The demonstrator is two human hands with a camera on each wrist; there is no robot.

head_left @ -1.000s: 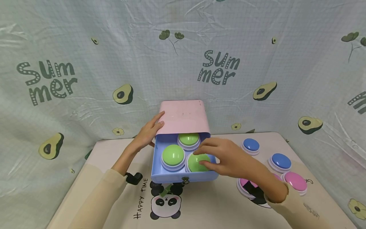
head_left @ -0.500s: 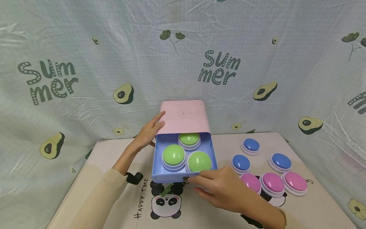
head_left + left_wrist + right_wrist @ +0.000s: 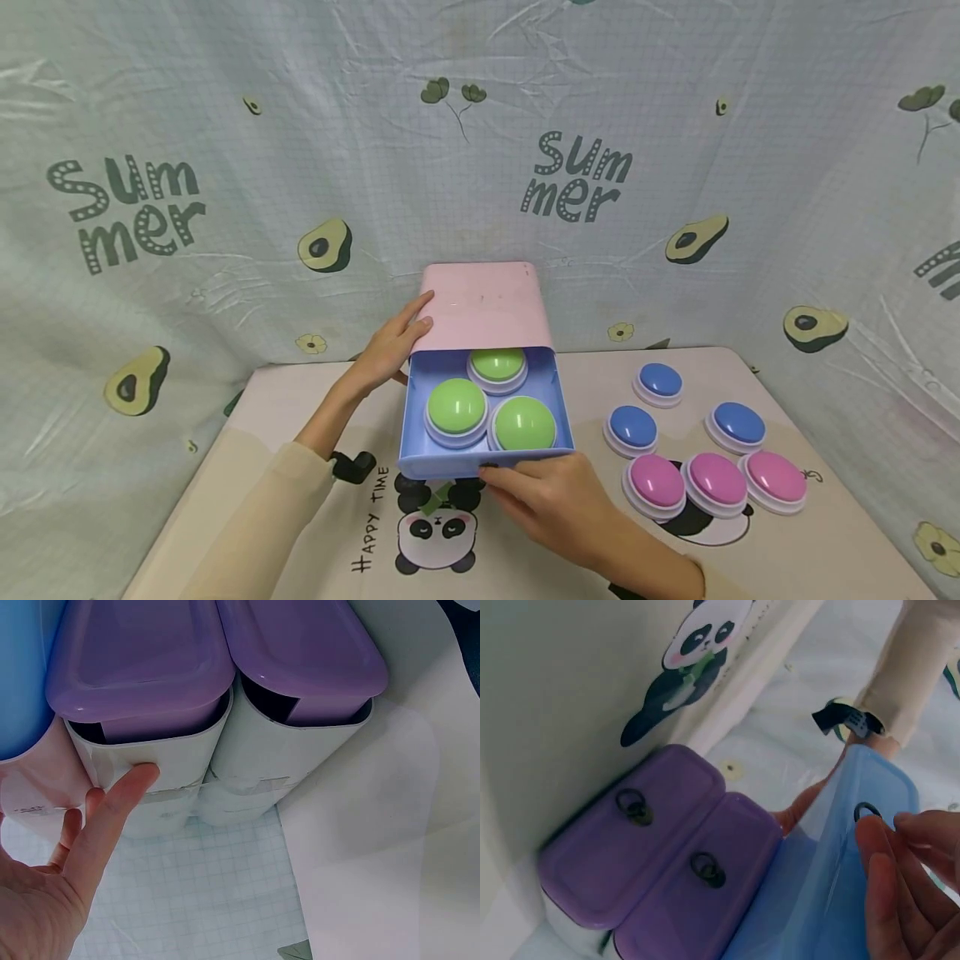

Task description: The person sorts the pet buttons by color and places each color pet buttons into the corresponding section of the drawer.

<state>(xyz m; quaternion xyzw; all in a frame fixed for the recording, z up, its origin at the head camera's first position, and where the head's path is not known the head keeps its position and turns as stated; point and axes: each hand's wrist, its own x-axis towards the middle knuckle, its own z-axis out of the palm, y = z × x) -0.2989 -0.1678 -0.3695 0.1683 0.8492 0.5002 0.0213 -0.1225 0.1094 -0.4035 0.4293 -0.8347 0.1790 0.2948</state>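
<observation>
A small drawer unit has a pink top section with its light-blue drawer pulled out. Inside the drawer sit three green dome push buttons on white bases. My left hand rests along the pink section's left side, fingers extended. At the drawer's front, my right hand pinches the dark ring pull with curled fingers, partly hiding it. Two purple drawers in white shells lie under the blue one; the left wrist view shows their ends slightly out of the shells.
Right of the unit, several push buttons stand on the patterned table: three blue ones and three pink ones. A printed panda marks the tabletop in front. A wrinkled avocado-print cloth hangs close behind the unit.
My right hand has left the front right green button, moved down and toward me, and taken hold of the ring pull. The left hand and drawer have stayed put.
</observation>
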